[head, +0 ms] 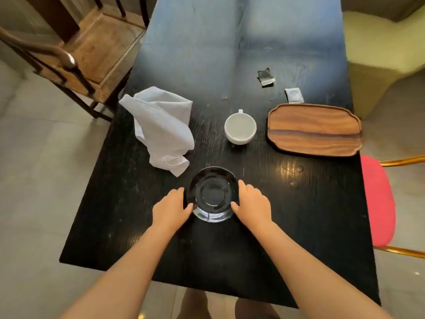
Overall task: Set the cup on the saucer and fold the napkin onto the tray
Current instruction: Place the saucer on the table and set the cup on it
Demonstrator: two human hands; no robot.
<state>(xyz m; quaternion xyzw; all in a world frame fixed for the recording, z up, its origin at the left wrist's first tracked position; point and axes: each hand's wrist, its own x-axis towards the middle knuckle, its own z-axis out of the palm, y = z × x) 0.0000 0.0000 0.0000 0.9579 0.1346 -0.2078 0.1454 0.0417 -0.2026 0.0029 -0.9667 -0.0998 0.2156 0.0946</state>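
Saucer (212,194): black, glossy, round, empty, upright.

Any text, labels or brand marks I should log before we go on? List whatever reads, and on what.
No readable text in this view.
Dark sachet: print too blurred to read.
Pale sachet: faint marks, too small to read.
Cup, saucer, napkin, tray: no marking visible.

Soft daylight glares off the dark table (299,203); edges warp.
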